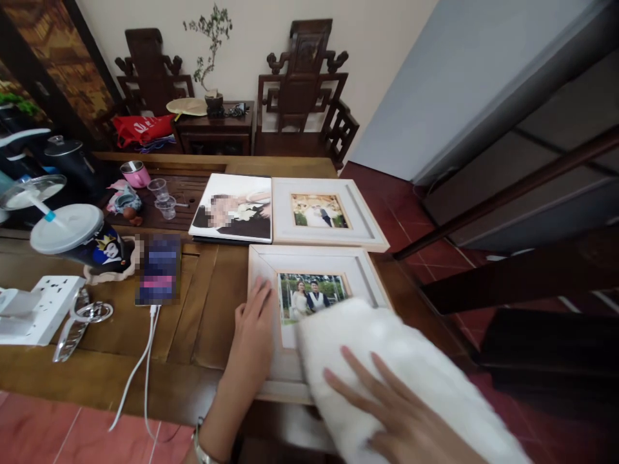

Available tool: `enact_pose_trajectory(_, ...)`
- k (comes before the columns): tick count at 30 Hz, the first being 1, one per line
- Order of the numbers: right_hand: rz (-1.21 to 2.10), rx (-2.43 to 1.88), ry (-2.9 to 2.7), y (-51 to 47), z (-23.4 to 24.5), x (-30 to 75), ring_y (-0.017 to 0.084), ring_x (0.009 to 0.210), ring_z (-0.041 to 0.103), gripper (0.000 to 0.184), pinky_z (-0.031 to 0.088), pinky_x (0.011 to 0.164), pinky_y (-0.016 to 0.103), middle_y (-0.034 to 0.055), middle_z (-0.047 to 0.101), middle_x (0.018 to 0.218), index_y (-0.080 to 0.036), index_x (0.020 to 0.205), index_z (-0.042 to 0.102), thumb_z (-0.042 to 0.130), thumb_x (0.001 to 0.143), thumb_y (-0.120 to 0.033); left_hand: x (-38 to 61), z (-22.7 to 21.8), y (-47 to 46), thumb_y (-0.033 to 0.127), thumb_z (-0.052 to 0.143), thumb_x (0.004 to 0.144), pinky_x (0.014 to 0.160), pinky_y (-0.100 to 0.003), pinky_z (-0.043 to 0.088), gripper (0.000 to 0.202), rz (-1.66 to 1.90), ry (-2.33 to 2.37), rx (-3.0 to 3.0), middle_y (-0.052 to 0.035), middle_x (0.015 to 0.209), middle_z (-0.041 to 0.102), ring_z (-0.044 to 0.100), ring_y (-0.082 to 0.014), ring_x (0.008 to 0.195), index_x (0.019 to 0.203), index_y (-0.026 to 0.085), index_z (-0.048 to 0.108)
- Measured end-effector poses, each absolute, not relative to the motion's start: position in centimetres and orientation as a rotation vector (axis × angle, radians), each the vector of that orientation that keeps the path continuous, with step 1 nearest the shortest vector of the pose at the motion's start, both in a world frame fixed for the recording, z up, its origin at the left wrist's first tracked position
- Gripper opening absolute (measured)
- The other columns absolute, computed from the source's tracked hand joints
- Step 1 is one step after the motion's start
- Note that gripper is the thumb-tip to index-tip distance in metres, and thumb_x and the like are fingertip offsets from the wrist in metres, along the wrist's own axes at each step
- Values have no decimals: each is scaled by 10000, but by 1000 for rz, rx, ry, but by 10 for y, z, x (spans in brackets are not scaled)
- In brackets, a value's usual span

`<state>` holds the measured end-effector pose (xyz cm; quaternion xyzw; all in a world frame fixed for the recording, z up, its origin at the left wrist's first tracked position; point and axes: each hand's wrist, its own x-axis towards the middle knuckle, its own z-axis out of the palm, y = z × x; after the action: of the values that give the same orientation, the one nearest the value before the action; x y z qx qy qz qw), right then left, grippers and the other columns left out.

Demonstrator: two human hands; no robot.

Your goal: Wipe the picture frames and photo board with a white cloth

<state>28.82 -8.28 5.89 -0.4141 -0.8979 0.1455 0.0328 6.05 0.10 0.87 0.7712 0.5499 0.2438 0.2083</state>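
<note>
A light wood picture frame (pixel 271 258) with a wide white mat lies near the table's front edge, a photo of two people outdoors in its middle. My left hand (pixel 256 325) grips its left edge, fingers over the border. My right hand (pixel 382 399) is on a thick white cloth (pixel 358 328), fingers spread across it and pressing it onto the frame's lower right part. The cloth hides that corner and part of the photo. Cloth and right hand are slightly blurred.
Behind lie a second frame (pixel 362 193) and a photo album (pixel 232 212). To the left are a phone (pixel 158 270) with a white cable, a lidded cup (pixel 97 238), a power strip (pixel 46 309) and small clear cups (pixel 166 205). A dark wooden chair (pixel 532 277) stands right.
</note>
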Motion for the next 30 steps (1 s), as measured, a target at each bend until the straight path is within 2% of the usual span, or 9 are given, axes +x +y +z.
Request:
enact_pose_trajectory(1, 449, -1223, -2758, -80, 62, 271, 326, 1427, 254, 286, 230, 1168, 581, -56, 459, 1459, -286, 694, 757, 541, 704, -99, 60, 8, 1, -101, 272, 758, 1065, -495, 366, 734, 701, 1530, 2143, -169, 1509, 402, 243, -243, 1464, 1435, 152, 400)
enact_pose_trajectory(6, 584, -1138, -2812, -77, 61, 248, 356, 1437, 196, 340, 220, 1150, 625, -16, 351, 1529, -241, 804, 774, 522, 696, -39, 56, 3, 4, -74, 293, 767, 1095, -526, 343, 716, 761, 1469, 2139, -169, 1515, 393, 255, -245, 1460, 1436, 157, 395)
enact_pose_trajectory(11, 514, -1415, -2657, -96, 61, 315, 304, 1431, 249, 346, 254, 1155, 582, -9, 474, 1455, -233, 709, 727, 462, 633, -23, 53, 1, 7, -67, 314, 770, 1113, -520, 336, 687, 774, 1462, 2181, -171, 1502, 411, 254, -246, 1459, 1409, 151, 440)
enact_pose_trajectory(15, 345, -1423, -2623, -91, 61, 360, 253, 1430, 273, 376, 265, 1155, 575, 2, 547, 1397, -234, 720, 690, 389, 659, -16, 51, 9, 6, -84, 313, 753, 1086, -525, 366, 719, 717, 1406, 2219, -148, 1505, 415, 261, -242, 1456, 1411, 174, 441)
enact_pose_trajectory(20, 114, -1524, -2516, -26, 64, 345, 338, 1444, 183, 479, 320, 1118, 592, 120, 346, 1534, -111, 930, 701, 354, 655, 71, 51, 15, 6, -100, 328, 715, 1090, -501, 384, 716, 755, 1353, 2231, -93, 1425, 530, 396, -216, 1394, 1330, 202, 537)
enact_pose_trajectory(22, -20, -1521, -2482, 11, 70, 318, 396, 1443, 120, 492, 276, 1092, 683, 105, 321, 1547, -114, 962, 713, 371, 670, 86, 51, 12, 7, -103, 337, 705, 1108, -487, 380, 692, 820, 1336, 2225, -92, 1385, 569, 433, -211, 1370, 1283, 188, 582)
enact_pose_trajectory(24, -130, -1395, -2548, 45, 74, 283, 400, 1446, 100, 528, 209, 1101, 709, 66, 284, 1567, -146, 994, 723, 394, 668, 109, 49, 9, 9, -104, 337, 704, 1118, -474, 383, 666, 881, 1292, 2240, -96, 1350, 599, 449, -211, 1359, 1242, 174, 616)
enact_pose_trajectory(26, -171, -1207, -2714, 71, 75, 249, 390, 1449, 117, 522, 189, 1097, 723, 56, 280, 1569, -173, 1042, 715, 426, 710, 107, 48, 6, 11, -102, 337, 709, 1123, -460, 388, 638, 940, 1224, 2271, -105, 1316, 624, 460, -213, 1350, 1207, 156, 641)
enact_pose_trajectory(30, -116, -1167, -2872, 93, 67, 221, 337, 1427, 260, 494, 221, 1113, 669, 74, 427, 1497, -183, 1076, 702, 457, 753, 100, 45, 3, 15, -99, 347, 702, 1121, -450, 402, 636, 1006, 1158, 2292, -100, 1288, 644, 479, -214, 1336, 1202, 158, 645)
